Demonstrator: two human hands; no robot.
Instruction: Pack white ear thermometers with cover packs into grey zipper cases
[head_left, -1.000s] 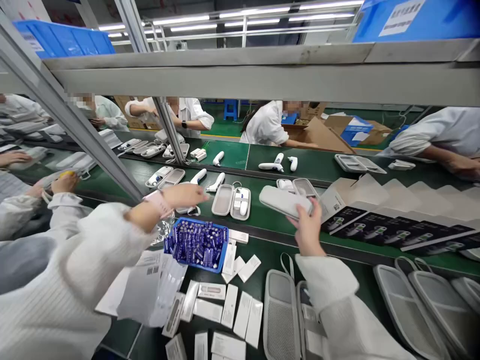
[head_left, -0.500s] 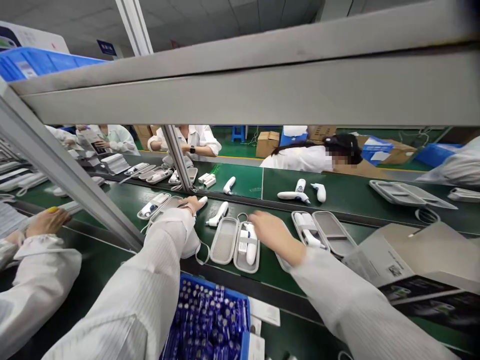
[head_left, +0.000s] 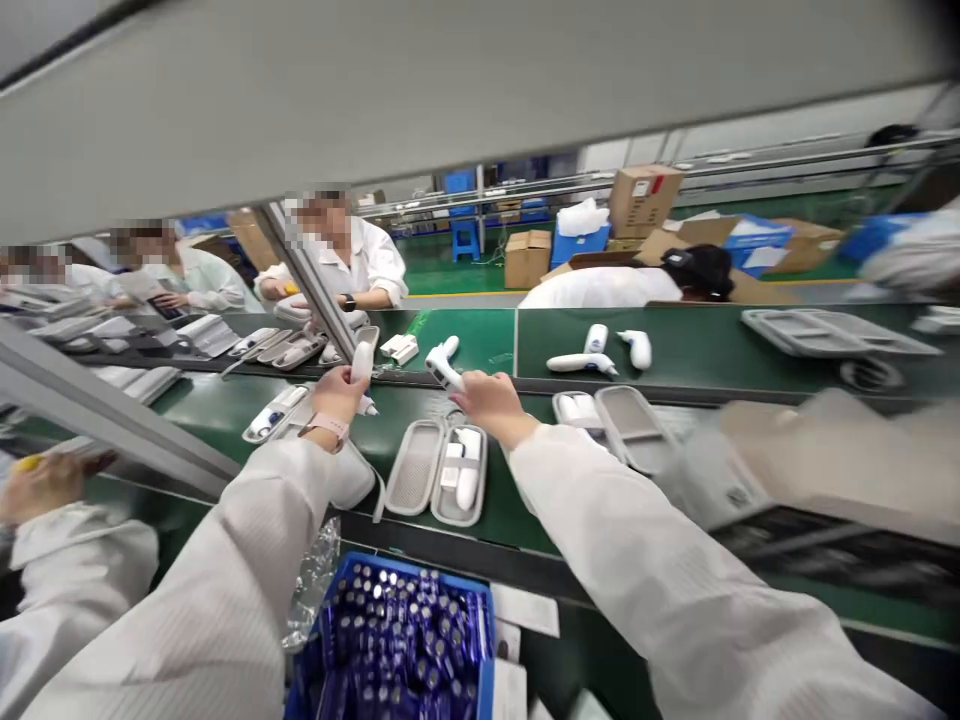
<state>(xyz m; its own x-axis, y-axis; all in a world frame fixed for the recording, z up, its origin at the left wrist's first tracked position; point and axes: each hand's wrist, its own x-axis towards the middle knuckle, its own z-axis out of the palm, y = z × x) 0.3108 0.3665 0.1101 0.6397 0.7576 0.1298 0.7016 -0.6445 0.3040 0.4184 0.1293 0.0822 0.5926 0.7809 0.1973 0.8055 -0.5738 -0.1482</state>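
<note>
Both have just come up off the counter (head_left: pixel 502 500): my left grip (head_left: pixel 337 395) is clenched on a white thermometer (head_left: pixel 362 362), held upright, and my right grip (head_left: pixel 491 402) is grasping a second thermometer (head_left: pixel 442 366), both just above the open case (head_left: pixel 439 472).

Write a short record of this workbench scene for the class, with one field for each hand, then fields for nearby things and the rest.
Left hand: holds a white stick-shaped device upright
Right hand: holds a white handheld thermometer at its fingertips
Things: open grey zip case with white items in one half, lying between and below the hands
Rest: green conveyor belt; blue crate of batteries; co-worker in white across the belt
</note>
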